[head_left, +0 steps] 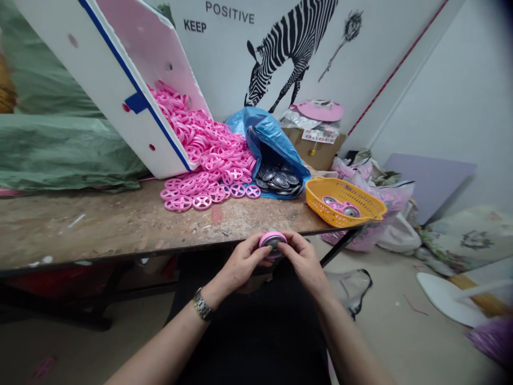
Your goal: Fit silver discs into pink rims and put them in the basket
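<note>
a scuffed wooden bench (124,222) crosses from the frame's left edge past centre; a zebra (294,37) marks the white wall (385,43) at upper centre; pale floor (401,337) shows at lower right. just below centre, by the bench's front edge, the left hand (242,262) and right hand (305,263) together grip a pink-rimmed disc (273,238).

The counter (120,224) is worn wood, scuffed and rough-looking. The heaped pink rings (204,152) on its far side look like smooth plastic with a faint sheen. To their right, the blue bag (266,128) is thin, crinkled, glossy plastic, and the dark discs (278,179) in it look shiny and metallic. The basket (325,212) on the right is perforated yellow plastic. The near wheel (273,240) pairs a smooth pink plastic rim with a glossy dark centre.
</note>
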The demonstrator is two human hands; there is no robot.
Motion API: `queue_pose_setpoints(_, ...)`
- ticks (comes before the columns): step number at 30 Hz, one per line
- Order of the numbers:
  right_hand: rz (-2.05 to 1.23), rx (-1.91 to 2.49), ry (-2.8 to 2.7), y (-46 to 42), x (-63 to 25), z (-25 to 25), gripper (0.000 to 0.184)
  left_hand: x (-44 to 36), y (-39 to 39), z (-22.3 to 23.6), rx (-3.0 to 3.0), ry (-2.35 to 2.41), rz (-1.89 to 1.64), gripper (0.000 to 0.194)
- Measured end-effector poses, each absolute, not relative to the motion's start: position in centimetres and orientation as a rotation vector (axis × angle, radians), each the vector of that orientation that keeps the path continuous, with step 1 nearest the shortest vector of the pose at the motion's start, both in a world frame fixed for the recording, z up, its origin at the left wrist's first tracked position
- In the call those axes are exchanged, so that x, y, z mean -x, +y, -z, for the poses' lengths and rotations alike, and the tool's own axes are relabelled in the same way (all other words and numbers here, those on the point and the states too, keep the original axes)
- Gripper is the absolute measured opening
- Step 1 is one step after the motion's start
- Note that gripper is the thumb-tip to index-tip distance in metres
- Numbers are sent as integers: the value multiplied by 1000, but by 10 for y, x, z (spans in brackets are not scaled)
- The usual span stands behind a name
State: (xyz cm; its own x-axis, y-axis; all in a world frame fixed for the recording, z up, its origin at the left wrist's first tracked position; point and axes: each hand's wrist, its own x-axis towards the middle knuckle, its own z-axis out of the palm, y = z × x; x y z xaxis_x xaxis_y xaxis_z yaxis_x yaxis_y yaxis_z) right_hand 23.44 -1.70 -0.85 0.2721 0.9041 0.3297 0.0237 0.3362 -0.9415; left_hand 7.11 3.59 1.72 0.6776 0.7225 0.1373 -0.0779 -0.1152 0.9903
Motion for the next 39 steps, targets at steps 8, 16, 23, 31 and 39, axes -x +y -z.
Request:
queue_pose_setpoints(8, -716, 1091, -1179, -23, -225, 9, 17, -68, 34, -13, -1754, 578, -844, 36)
queue_pose_setpoints(16, -662, 1135, -1157, -21, -215, 12, 14, -71, 37, 0, -1856, 673, -943, 34)
queue_pose_setpoints(23, -863, 1093, -1009, -2, -219, 14, 28, -68, 46, -7, -1792, 719, -787, 32)
queue_pose_setpoints(31, -887, 1087, -1040, 14, -223, 18, 26, -68, 61, -3, -1743, 722, -763, 31)
queue_pose_setpoints(39, -857, 1163, -1017, 21, -226, 34, 20, -69, 72, 11, -1884, 709, -708, 38)
